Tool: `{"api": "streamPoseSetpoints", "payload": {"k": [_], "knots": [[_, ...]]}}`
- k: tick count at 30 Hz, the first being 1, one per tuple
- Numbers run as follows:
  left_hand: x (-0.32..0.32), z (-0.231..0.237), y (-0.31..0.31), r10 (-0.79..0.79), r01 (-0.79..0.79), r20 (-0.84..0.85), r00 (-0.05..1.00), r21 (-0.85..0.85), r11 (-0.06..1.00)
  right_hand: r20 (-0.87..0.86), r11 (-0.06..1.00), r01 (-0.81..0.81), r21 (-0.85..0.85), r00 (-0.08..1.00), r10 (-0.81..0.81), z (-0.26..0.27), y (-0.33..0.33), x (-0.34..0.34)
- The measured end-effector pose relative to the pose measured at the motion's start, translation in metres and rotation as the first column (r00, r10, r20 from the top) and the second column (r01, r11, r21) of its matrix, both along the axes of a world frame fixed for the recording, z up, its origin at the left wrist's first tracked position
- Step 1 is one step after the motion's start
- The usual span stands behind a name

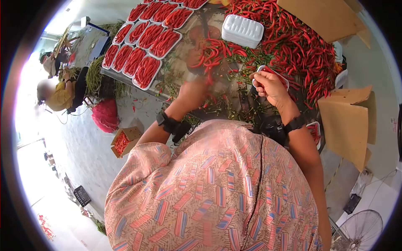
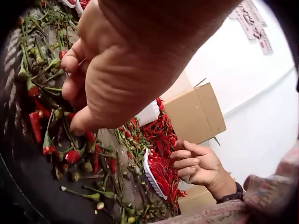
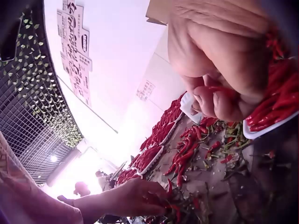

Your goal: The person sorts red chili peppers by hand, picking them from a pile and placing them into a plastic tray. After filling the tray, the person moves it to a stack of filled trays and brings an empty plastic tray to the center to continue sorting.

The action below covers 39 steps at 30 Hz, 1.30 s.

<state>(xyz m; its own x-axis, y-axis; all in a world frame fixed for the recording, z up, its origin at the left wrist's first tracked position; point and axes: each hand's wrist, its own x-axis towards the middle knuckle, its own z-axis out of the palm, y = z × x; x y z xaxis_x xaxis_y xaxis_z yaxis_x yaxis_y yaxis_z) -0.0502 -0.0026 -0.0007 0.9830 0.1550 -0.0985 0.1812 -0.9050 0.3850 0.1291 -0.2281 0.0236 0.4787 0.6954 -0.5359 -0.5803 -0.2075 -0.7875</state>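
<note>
My left hand [image 1: 194, 94], blurred in the head view, is low over cut green chili stems [image 2: 51, 116] and bits of red chili. In the left wrist view its fingers are loosely bent, with the thumb apart from them; I cannot tell whether they hold anything. My right hand [image 1: 272, 88] is over a white tray [image 2: 152, 176] of red chilies. Its fingers curl around a red chili [image 3: 218, 88], mostly hidden by the hand in the right wrist view. Loose red chilies [image 1: 211, 56] lie beyond the left hand.
Filled chili trays [image 1: 147, 73] stand in rows at the table's far left. A stack of white trays [image 1: 242, 31] sits at the back, beside a large chili heap [image 1: 289, 42]. Cardboard boxes [image 1: 347, 125] flank the right side. A small box of chilies [image 1: 122, 142] is on the floor.
</note>
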Motion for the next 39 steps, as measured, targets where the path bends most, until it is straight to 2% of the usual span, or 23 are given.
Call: {"api": "streamPoseSetpoints", "payload": {"k": [2,5,7,8,10,11,13,14,16,17,19,20,22,26,27,28,29,30,32,34,35,37,39], "knots": [[0.0,-0.002,0.0,-0.011,0.01,0.03,1.0,0.026,1.0,0.088,0.999,-0.048,0.013,0.995,0.047,-0.004,0.003,-0.002],[0.009,0.008,0.001,-0.055,0.071,0.132,0.99,-0.12,0.99,0.194,0.996,-0.074,-0.045,0.978,0.081,0.004,0.011,-0.013],[0.022,0.012,0.004,0.111,-0.158,-0.123,0.986,-0.503,0.85,0.252,0.993,-0.102,-0.051,0.961,0.111,0.009,0.015,-0.017],[0.027,0.009,0.002,0.109,-0.153,-0.115,0.987,-0.506,0.849,0.297,0.992,-0.11,-0.055,0.947,0.122,0.012,0.017,-0.019],[0.038,0.006,-0.005,0.101,-0.047,0.021,0.995,-0.781,0.623,0.353,0.993,-0.116,-0.019,0.928,0.115,0.015,0.023,-0.021],[0.041,0.006,-0.01,0.098,-0.04,0.028,0.995,-0.781,0.623,0.36,0.993,-0.113,-0.02,0.926,0.113,0.017,0.025,-0.022],[0.046,0.025,-0.023,0.075,-0.068,-0.049,0.996,-0.959,0.273,0.413,0.993,-0.115,0.003,0.905,0.104,0.021,0.027,-0.023],[0.049,0.025,-0.025,0.069,-0.062,-0.045,0.997,-0.96,0.275,0.411,0.995,-0.094,0.013,0.908,0.08,0.021,0.027,-0.022],[0.054,0.023,-0.03,0.079,-0.098,-0.089,0.993,-0.988,0.12,0.36,0.996,-0.042,0.082,0.933,0.01,0.026,0.022,-0.024],[0.057,0.022,-0.031,0.073,-0.094,-0.086,0.994,-0.988,0.12,0.3,0.989,0.005,0.148,0.953,-0.05,0.027,0.02,-0.025],[0.061,0.024,-0.034,0.058,-0.131,-0.132,0.99,-0.991,-0.03,0.265,0.986,0.024,0.167,0.962,-0.068,0.029,0.015,-0.025],[0.063,0.025,-0.037,0.051,-0.13,-0.132,0.99,-0.991,-0.031,0.227,0.982,0.037,0.188,0.971,-0.08,0.029,0.013,-0.025],[0.067,0.038,-0.046,-0.004,-0.162,-0.163,0.987,-0.978,-0.129,0.308,0.982,0.019,0.189,0.948,-0.078,0.021,0.008,-0.021],[0.083,0.022,-0.046,-0.069,-0.137,-0.136,0.988,-0.99,-0.021,0.549,0.995,0.035,0.092,0.832,-0.08,0.004,-0.009,-0.006],[0.087,0.021,-0.048,-0.011,-0.067,-0.068,0.998,-0.993,0.099,0.549,0.995,0.043,0.092,0.832,-0.086,0.009,-0.013,-0.005],[0.091,0.021,-0.05,0.038,-0.002,0.007,0.999,-0.975,0.221,0.673,0.997,0.05,-0.051,0.74,-0.002,0.015,-0.018,-0.004],[0.093,0.021,-0.052,0.028,-0.001,0.005,1.0,-0.975,0.221,0.767,0.978,0.078,-0.192,0.634,0.1,0.02,-0.021,-0.004],[0.095,0.027,-0.057,0.036,0.013,0.023,0.999,-0.961,0.275,0.766,0.978,0.087,-0.19,0.636,0.092,0.023,-0.023,-0.006],[0.099,0.032,-0.066,0.033,0.032,0.045,0.998,-0.943,0.33,0.931,0.956,0.135,-0.26,0.298,0.211,0.028,-0.024,-0.01],[0.103,0.034,-0.074,-0.082,0.229,0.214,0.973,-0.892,0.39,0.917,0.975,0.067,-0.21,0.36,0.173,0.03,-0.022,-0.017],[0.106,0.032,-0.077,-0.088,0.231,0.214,0.973,-0.892,0.389,0.895,0.988,-0.01,-0.155,0.422,0.144,0.031,-0.022,-0.021],[0.107,0.029,-0.08,-0.108,0.256,0.232,0.967,-0.867,0.428,0.909,0.979,-0.022,-0.201,0.367,0.195,0.032,-0.025,-0.023],[0.108,0.032,-0.077,-0.078,0.15,0.129,0.989,-0.877,0.457,0.817,0.994,-0.029,-0.109,0.566,0.106,0.021,-0.03,-0.021]]}}
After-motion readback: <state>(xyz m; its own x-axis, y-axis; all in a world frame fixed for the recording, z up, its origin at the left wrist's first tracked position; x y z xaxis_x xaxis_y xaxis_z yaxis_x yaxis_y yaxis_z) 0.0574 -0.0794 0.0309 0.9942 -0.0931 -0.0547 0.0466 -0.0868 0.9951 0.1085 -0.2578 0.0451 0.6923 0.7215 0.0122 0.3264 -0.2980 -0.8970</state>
